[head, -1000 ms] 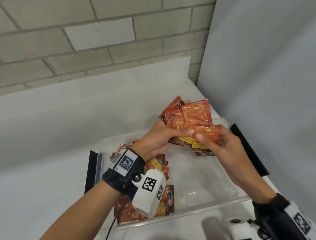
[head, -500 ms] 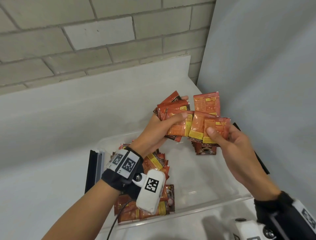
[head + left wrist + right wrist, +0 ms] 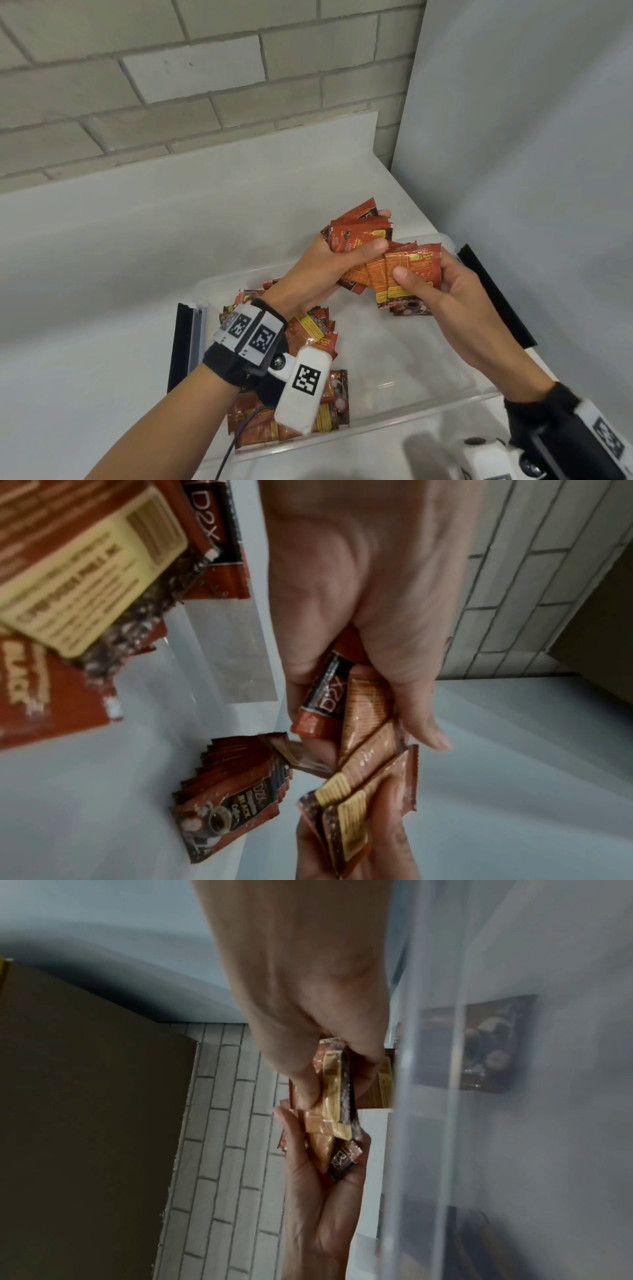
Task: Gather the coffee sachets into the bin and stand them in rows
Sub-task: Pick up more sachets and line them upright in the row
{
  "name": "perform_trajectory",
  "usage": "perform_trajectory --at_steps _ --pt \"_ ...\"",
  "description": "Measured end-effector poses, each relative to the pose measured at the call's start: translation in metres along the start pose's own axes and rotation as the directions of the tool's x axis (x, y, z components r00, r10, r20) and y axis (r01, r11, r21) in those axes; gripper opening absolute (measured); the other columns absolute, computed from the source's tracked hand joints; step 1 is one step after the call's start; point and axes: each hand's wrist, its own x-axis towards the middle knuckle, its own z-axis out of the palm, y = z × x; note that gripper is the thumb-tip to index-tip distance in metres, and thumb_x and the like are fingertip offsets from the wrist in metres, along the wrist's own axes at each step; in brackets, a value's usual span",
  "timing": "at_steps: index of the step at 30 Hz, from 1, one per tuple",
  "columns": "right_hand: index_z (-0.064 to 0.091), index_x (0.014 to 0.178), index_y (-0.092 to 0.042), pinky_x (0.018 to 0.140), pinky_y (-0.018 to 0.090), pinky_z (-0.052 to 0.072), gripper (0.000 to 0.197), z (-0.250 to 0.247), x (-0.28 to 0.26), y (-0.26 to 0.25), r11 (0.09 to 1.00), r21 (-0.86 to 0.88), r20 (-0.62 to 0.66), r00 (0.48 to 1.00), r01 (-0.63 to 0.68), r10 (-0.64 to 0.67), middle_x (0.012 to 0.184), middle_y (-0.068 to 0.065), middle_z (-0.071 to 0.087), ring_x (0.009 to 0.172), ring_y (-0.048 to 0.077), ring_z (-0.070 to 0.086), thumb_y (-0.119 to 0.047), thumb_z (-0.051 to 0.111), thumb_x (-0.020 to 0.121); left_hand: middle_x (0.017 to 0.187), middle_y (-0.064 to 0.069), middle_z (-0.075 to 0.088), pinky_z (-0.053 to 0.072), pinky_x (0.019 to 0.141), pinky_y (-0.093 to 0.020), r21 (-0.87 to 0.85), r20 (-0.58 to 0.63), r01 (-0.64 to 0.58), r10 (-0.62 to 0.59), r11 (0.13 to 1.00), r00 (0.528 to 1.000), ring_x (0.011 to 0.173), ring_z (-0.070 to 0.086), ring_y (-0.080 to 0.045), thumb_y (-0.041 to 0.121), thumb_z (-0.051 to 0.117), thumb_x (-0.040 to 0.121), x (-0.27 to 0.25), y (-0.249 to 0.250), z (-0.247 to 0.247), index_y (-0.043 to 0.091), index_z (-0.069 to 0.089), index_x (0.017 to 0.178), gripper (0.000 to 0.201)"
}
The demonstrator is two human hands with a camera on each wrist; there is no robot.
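Both hands gripped one fanned bunch of sachets (image 3: 394,270) above the bin (image 3: 455,387) far edge: left hand (image 3: 322,274) thumb clamped on top, right hand (image 3: 445,291) pinching. More sachets (image 3: 308,342) lay loose at bin's left side.

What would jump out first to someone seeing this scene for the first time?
Two bare hands meet above a clear plastic bin, the left hand and right hand each gripping a fan of red-orange coffee sachets. More sachets lie in a loose pile at the bin's left end, under the left wrist.
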Motion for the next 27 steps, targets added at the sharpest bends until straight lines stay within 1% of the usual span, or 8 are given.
perform_trajectory --at_steps 3,5,9,15,18,21,24,27 --pt "0.060 0.114 -0.018 0.073 0.019 0.056 0.039 -0.002 0.000 0.001 0.998 -0.017 -0.072 0.996 0.055 -0.056 0.102 -0.002 0.073 0.093 0.009 0.070 -0.027 0.067 0.077 0.099 -0.001 0.072 0.056 0.073 -0.027 0.043 -0.027 0.076 -0.075 0.996 0.997 0.094 0.069 -0.019 0.025 0.058 0.092 0.001 0.000 -0.003 0.021 0.063 0.111 0.021" --pt "0.059 0.115 -0.017 0.073 0.016 0.055 0.040 -0.004 0.002 0.001 0.996 -0.013 -0.140 0.986 0.092 -0.092 0.101 -0.002 0.072 0.092 0.006 0.069 -0.029 0.066 0.077 0.097 -0.001 0.071 0.057 0.072 -0.031 0.065 -0.057 0.097 -0.093 0.993 0.994 0.089 0.070 -0.016 0.017 0.056 0.094 0.002 0.000 -0.006 0.020 0.063 0.106 0.014" --pt "0.057 0.112 -0.020 0.074 0.020 0.055 0.041 -0.005 0.004 0.004 0.990 -0.081 -0.151 0.980 0.119 -0.130 0.103 -0.001 0.070 0.093 0.008 0.069 -0.034 0.068 0.075 0.113 -0.012 0.069 0.056 0.088 -0.045 0.096 -0.119 0.041 -0.030 0.995 0.992 0.100 0.069 -0.026 0.015 0.072 0.084 0.003 0.000 -0.006 0.010 0.060 0.122 0.040" --pt "0.052 0.106 -0.029 0.074 0.017 0.055 0.036 0.000 0.000 0.007 0.964 -0.233 -0.002 0.992 0.126 -0.130 0.103 -0.008 0.068 0.095 0.002 0.067 -0.039 0.066 0.075 0.108 -0.010 0.072 0.056 0.087 -0.040 0.101 -0.139 0.000 0.014 0.995 0.990 0.097 0.070 -0.026 0.030 0.073 0.072 0.002 0.003 -0.005 0.009 0.062 0.120 0.054" --pt "0.051 0.106 -0.031 0.074 0.018 0.056 0.035 0.000 0.000 0.008 0.963 -0.239 -0.026 0.990 0.128 -0.138 0.103 -0.010 0.067 0.094 0.002 0.067 -0.039 0.066 0.075 0.102 -0.010 0.073 0.056 0.087 -0.038 0.116 -0.112 0.043 -0.030 0.992 0.993 0.093 0.071 -0.026 0.037 0.066 0.078 0.002 0.004 -0.005 0.014 0.064 0.110 0.040" --pt "0.050 0.105 -0.031 0.072 0.021 0.058 0.036 -0.003 0.001 0.008 0.980 -0.168 -0.107 0.986 0.107 -0.126 0.100 -0.008 0.068 0.093 0.007 0.068 -0.036 0.067 0.075 0.090 -0.003 0.072 0.055 0.077 -0.029 0.038 -0.056 0.090 -0.088 0.995 0.995 0.083 0.069 -0.018 0.015 0.056 0.091 0.002 0.003 -0.011 0.016 0.061 0.099 0.009" --pt "0.051 0.120 -0.023 0.074 0.022 0.057 0.048 -0.004 0.001 0.004 0.987 -0.119 -0.136 0.983 0.104 -0.120 0.104 -0.004 0.068 0.093 0.009 0.069 -0.034 0.067 0.075 0.088 -0.004 0.073 0.058 0.071 -0.027 0.007 -0.068 0.094 -0.093 0.996 0.993 0.081 0.070 -0.017 0.007 0.058 0.090 0.003 0.004 -0.014 0.012 0.061 0.099 0.010" --pt "0.055 0.121 -0.014 0.065 0.013 0.053 0.047 -0.004 0.000 -0.001 0.996 -0.005 -0.166 0.982 0.089 -0.088 0.101 -0.001 0.071 0.087 0.005 0.070 -0.029 0.065 0.077 0.099 -0.007 0.073 0.058 0.077 -0.032 0.035 -0.084 0.054 -0.051 0.998 0.995 0.092 0.070 -0.024 0.018 0.068 0.080 0.003 0.005 -0.011 0.013 0.062 0.107 0.028"
